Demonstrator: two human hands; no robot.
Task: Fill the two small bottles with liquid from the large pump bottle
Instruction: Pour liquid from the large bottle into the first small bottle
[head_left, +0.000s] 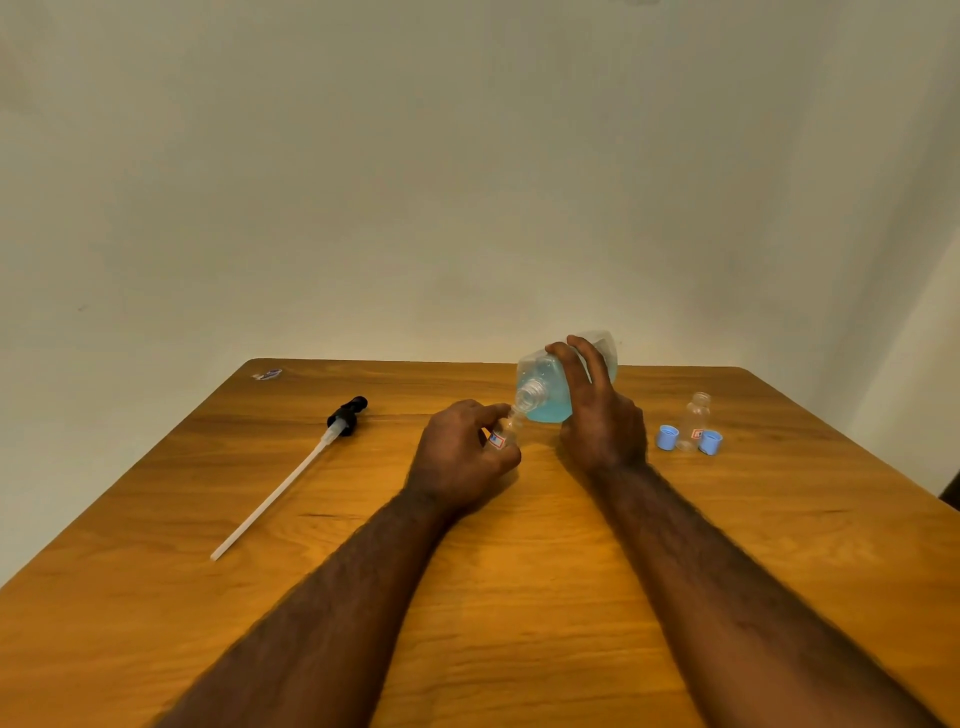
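My right hand (597, 415) grips the large clear bottle (545, 387) of blue liquid, tipped on its side with its open threaded neck pointing left and down. My left hand (462, 452) holds a small clear bottle (505, 434) with a red and blue label, tilted so its mouth touches the large bottle's neck. A second small clear bottle (696, 418) stands upright at the right, uncapped, between two blue caps (667, 436) (710, 442). The black pump head with its long white tube (291, 478) lies on the table at the left.
All of this sits on a wooden table (467, 597) against a plain wall. A small scrap of wrapper (268, 374) lies near the far left corner. A dark object (953, 493) shows at the right edge, off the table.
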